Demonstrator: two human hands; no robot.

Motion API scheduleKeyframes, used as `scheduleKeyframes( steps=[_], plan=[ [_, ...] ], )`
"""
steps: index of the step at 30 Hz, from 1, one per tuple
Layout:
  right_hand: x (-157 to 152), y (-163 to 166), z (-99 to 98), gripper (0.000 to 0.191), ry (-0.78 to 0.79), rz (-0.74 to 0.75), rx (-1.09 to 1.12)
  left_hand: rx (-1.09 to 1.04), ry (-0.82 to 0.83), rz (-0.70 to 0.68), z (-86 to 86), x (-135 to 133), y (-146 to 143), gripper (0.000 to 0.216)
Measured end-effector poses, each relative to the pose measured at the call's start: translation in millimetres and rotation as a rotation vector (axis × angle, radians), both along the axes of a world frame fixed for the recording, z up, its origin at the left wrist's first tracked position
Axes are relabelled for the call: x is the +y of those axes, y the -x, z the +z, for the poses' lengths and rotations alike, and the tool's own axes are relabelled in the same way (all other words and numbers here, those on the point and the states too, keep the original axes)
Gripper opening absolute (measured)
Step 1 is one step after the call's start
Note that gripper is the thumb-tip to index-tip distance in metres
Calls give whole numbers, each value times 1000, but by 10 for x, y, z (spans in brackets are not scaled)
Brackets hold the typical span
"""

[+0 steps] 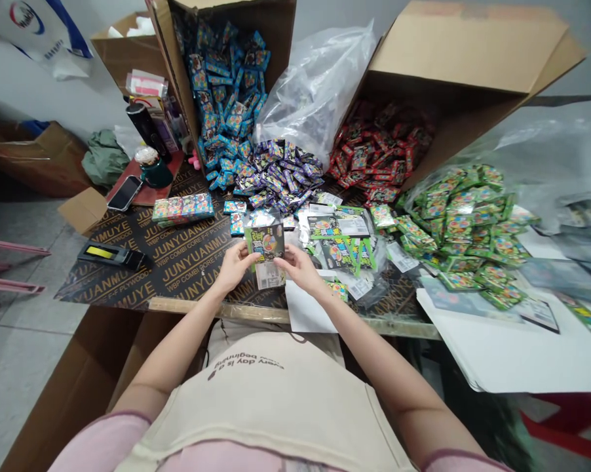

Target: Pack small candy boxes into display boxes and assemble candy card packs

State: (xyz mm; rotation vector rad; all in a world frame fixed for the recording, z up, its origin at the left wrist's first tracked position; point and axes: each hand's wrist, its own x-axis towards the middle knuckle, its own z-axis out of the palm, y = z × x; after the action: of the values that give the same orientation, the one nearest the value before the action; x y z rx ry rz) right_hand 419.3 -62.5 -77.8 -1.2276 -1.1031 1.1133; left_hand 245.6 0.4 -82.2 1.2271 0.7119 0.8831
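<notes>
The left hand [234,266] and the right hand [300,267] are holding a small green printed packet in clear wrap [265,241] between them, with the fingers of each closing on one side edge. The packet is hovering above the near edge of the dark lettered plywood table [177,259], in front of a heap of purple packets [278,172].

Even, bright indoor light from overhead; shadows soft and short. Mild glare on clear plastic bag [320,85] at upper centre and plastic sheeting [551,151] at right. Strong wide-angle bending at frame edges, corners smeared. Centre sharp, print readable.
</notes>
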Motion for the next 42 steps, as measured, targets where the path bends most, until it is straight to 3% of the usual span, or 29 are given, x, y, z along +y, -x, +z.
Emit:
scheduleKeyframes(
  steps=[4, 7, 9, 11, 14, 16, 20, 23, 25, 32, 34, 38, 42],
  plan=[
    [45, 55, 177, 53, -9, -197, 202, 36, 45, -136, 16, -143, -41, 43],
    [70, 160, 292, 35, 5, -285, 316, -55, 102, -4, 108, -287, -113, 41],
    [77, 223, 327, 22, 21, -277, 397, -158, 227, 126, 195, -317, -173, 40],
    [82, 241, 338, 21, 70, -237, 470, -205, 375, 194, 275, -271, -218, 38],
    [89, 172, 336, 30, 140, -184, 482, -161, 449, 127, 361, -131, -219, 23],
    [71, 99, 332, 28, 100, -188, 394, -125, 359, 69, 409, -68, -181, 24],
    [-62, 6, 319, 14, -179, -292, -31, 37, -124, 139, 527, -107, -72, 17],
    [-177, -10, 323, 6, -327, -248, -258, 189, -372, 115, 612, -171, 2, 10],
    [-213, -6, 344, 8, -349, -224, -282, 218, -391, 109, 643, -167, 33, 10],
    [-174, 62, 539, 10, -186, -147, -153, 216, -198, 22, 686, -34, 56, 23],
    [-169, 65, 582, 11, -177, -120, -164, 224, -281, 24, 717, -60, 68, 16],
    [-206, 10, 546, 12, -194, -91, -225, 288, -626, 17, 725, -142, 140, 6],
    [-306, -60, 361, 12, -377, -83, -360, 315, -873, 3, 602, -140, 206, 5]
  ],
)
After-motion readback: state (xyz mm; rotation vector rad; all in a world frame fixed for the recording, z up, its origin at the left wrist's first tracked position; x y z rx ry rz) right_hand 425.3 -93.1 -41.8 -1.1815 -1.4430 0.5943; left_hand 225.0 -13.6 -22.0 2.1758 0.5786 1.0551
